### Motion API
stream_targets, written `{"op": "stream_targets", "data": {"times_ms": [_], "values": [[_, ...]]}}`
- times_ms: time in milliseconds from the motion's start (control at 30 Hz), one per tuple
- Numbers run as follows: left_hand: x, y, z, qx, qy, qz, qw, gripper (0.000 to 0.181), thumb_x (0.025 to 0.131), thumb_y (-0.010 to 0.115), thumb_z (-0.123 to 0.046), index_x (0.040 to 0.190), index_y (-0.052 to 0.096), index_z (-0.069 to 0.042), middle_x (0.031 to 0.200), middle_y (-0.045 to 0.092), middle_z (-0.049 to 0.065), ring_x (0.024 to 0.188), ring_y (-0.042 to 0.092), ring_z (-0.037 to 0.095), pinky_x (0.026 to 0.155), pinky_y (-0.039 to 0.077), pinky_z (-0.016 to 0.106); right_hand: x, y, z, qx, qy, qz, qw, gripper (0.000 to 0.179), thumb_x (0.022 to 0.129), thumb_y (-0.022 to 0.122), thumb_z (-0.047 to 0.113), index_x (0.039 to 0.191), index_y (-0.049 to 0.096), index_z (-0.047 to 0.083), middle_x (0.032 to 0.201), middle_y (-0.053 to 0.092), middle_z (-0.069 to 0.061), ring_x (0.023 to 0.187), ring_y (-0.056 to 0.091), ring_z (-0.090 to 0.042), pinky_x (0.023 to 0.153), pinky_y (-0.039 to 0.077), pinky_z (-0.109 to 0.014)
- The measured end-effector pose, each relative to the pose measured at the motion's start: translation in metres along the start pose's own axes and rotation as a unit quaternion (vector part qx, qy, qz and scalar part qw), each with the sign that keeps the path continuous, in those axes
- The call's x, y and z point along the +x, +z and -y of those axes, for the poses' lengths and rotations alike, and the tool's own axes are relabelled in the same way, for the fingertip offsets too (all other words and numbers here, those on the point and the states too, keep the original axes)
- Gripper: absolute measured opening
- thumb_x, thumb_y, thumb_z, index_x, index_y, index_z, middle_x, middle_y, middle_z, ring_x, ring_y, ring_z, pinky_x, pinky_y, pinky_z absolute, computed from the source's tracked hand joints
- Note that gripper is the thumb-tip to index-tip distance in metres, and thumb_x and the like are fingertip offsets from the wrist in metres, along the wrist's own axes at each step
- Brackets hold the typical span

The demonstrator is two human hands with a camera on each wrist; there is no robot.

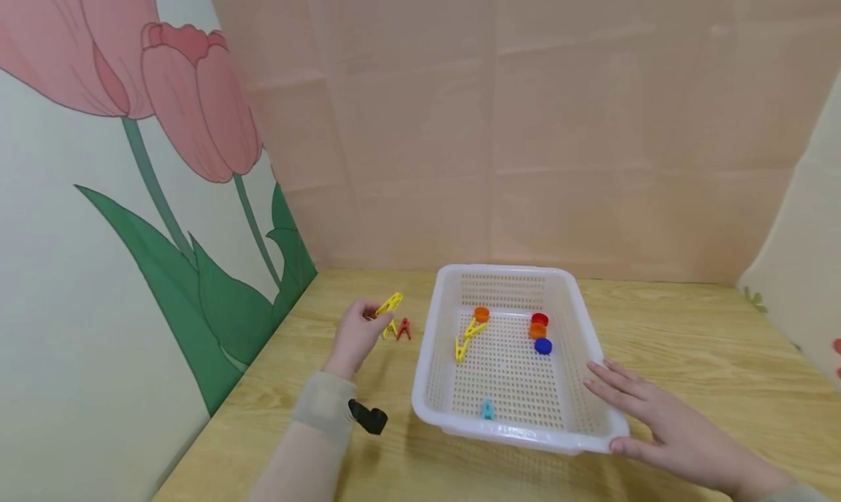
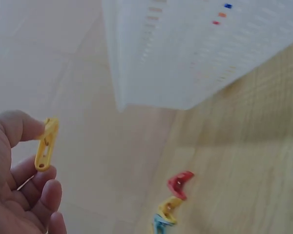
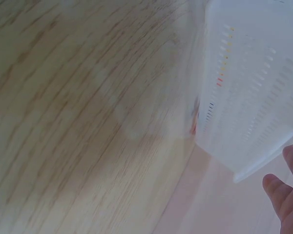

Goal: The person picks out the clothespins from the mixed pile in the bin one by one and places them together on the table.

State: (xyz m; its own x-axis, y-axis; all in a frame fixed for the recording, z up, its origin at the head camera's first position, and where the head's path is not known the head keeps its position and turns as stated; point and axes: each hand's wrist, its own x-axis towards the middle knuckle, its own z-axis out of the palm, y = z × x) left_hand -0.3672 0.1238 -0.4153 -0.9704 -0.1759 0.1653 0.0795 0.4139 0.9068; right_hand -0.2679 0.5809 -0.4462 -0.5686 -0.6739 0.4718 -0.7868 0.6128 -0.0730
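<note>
My left hand (image 1: pixel 356 334) pinches a yellow clothespin (image 1: pixel 390 303) between thumb and fingers, raised left of a white plastic basket (image 1: pixel 425 371). Beneath it on the table lie another yellow clothespin (image 1: pixel 392 330) and a red clothespin (image 1: pixel 404 329); a blue-green clothespin (image 2: pixel 159 224) shows beside them in the left wrist view. My right hand (image 1: pixel 663 422) rests with fairly straight fingers at the basket's right rim, thumb by the near corner. Inside the basket are two yellow clothespins (image 1: pixel 462 349), a light blue clothespin (image 1: pixel 488 409), and several bottle caps: orange (image 1: pixel 482 314), red (image 1: pixel 539 319) and blue (image 1: pixel 543 346).
The wood-grain table (image 1: pixel 690 327) extends on both sides of the basket. A pinkish sheet (image 1: pixel 525 122) hangs along the back edge, and a panel with printed tulips (image 1: pixel 197 108) borders the left. A black strap piece (image 1: pixel 369 417) sticks out from the left wrist.
</note>
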Motion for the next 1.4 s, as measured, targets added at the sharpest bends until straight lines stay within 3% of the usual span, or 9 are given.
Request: {"op": "stream_targets", "data": {"times_ms": [200,400,533,700,867,1033,1400], "values": [[0.005,0.011,0.021,0.058,-0.005,-0.057,0.9967,0.027,0.086,0.070,-0.023,0.103,0.062,-0.004,0.093,0.056,0.008,0.079,0.054,0.021,0.065,0.046,0.031,0.000,-0.002,0.001,0.000,0.000,0.000,1.0000,0.083,0.074,0.081,0.040,0.144,0.046,0.013,0.152,0.036,-0.009,0.145,0.013,-0.010,0.106,0.004,-0.008],[0.003,0.025,0.033,0.090,-0.036,-0.082,0.9919,0.033,0.085,0.068,-0.023,0.106,0.062,0.001,0.099,0.059,0.012,0.088,0.056,0.026,0.077,0.047,0.039,0.000,-0.002,0.002,0.005,0.012,0.005,0.9999,0.084,0.073,0.082,0.038,0.145,0.045,0.017,0.152,0.036,-0.007,0.144,0.015,-0.009,0.104,0.006,-0.006],[0.000,0.034,0.039,0.111,-0.077,-0.083,0.9874,0.038,0.085,0.068,-0.029,0.110,0.062,-0.001,0.107,0.060,0.013,0.097,0.057,0.029,0.085,0.046,0.045,0.000,-0.001,0.002,0.004,0.010,0.005,0.9999,0.083,0.073,0.082,0.038,0.144,0.046,0.016,0.152,0.036,-0.007,0.144,0.015,-0.010,0.104,0.006,-0.006],[-0.003,0.045,0.048,0.149,-0.106,-0.078,0.9800,0.039,0.085,0.070,-0.037,0.108,0.064,-0.006,0.107,0.063,0.010,0.097,0.058,0.029,0.082,0.043,0.048,0.000,-0.002,0.001,0.004,0.007,0.001,1.0000,0.083,0.073,0.082,0.038,0.143,0.047,0.014,0.152,0.036,-0.008,0.144,0.015,-0.010,0.104,0.006,-0.007],[-0.007,0.053,0.054,0.180,-0.105,-0.078,0.9751,0.032,0.083,0.072,-0.038,0.098,0.064,-0.011,0.096,0.064,0.005,0.089,0.059,0.027,0.077,0.040,0.049,0.000,-0.001,0.000,0.001,0.006,0.001,1.0000,0.083,0.072,0.082,0.038,0.143,0.047,0.014,0.152,0.036,-0.008,0.144,0.015,-0.010,0.104,0.006,-0.006],[-0.009,0.058,0.058,0.207,-0.097,-0.082,0.9700,0.030,0.080,0.073,-0.038,0.096,0.065,-0.014,0.096,0.066,0.003,0.091,0.060,0.028,0.080,0.037,0.053,0.000,0.000,0.000,0.001,0.003,0.000,1.0000,0.083,0.072,0.082,0.038,0.143,0.047,0.014,0.152,0.037,-0.008,0.145,0.015,-0.010,0.105,0.006,-0.007],[-0.010,0.064,0.066,0.236,-0.086,-0.052,0.9666,0.029,0.076,0.074,-0.036,0.091,0.062,-0.014,0.083,0.059,0.000,0.080,0.055,0.024,0.078,0.036,0.053,0.000,0.000,0.000,0.003,0.002,-0.003,1.0000,0.083,0.072,0.082,0.040,0.144,0.046,0.014,0.152,0.036,-0.008,0.145,0.016,-0.011,0.105,0.006,-0.007]]}}
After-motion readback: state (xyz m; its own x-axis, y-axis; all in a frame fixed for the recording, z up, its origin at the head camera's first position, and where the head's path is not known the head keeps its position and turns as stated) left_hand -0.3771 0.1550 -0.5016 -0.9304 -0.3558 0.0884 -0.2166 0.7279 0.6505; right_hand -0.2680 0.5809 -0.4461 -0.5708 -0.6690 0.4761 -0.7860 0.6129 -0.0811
